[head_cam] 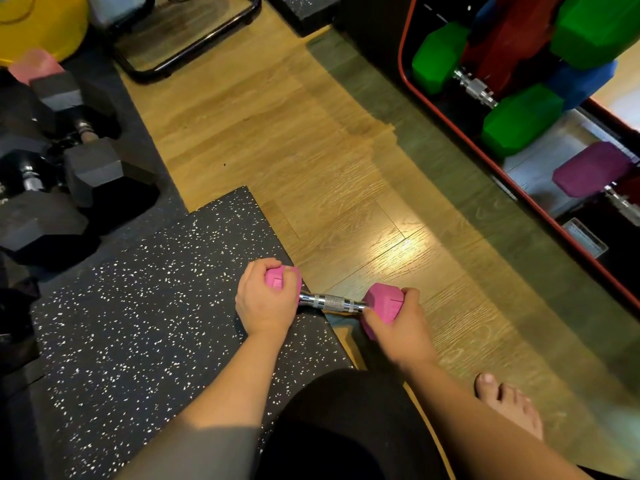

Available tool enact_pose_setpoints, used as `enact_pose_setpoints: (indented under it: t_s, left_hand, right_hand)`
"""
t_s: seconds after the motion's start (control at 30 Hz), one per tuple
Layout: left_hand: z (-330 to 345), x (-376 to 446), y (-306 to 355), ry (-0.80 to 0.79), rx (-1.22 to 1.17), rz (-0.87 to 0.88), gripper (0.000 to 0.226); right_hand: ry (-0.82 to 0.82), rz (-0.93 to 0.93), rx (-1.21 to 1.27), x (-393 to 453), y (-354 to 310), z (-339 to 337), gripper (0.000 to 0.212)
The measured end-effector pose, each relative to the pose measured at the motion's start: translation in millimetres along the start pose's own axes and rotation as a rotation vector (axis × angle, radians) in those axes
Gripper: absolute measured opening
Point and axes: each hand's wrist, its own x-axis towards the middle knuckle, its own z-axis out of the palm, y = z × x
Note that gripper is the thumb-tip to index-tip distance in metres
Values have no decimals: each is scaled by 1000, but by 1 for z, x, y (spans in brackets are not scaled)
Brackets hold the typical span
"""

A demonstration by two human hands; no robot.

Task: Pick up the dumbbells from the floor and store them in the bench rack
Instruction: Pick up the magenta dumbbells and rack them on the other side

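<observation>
The pink dumbbell point(332, 301) lies left-to-right over the mat edge; left hand point(265, 299) and right hand point(398, 320) each grip a head. The bench rack point(450, 126) stands far right.

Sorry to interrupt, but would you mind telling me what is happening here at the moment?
A person grips a pink dumbbell by its two heads, the left hand on one and the right hand on the other, low over the edge of a speckled mat. The bench rack to the right already holds green, blue and purple dumbbells. Black dumbbells lie at left.
</observation>
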Motion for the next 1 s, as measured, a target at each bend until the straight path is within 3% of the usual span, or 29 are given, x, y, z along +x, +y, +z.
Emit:
enact_pose_setpoints:
  t_s: [1.0]
  left_hand:
    - [5, 5, -2, 48, -6, 39, 11]
  right_hand:
    - [57, 8, -72, 5, -4, 3, 57]
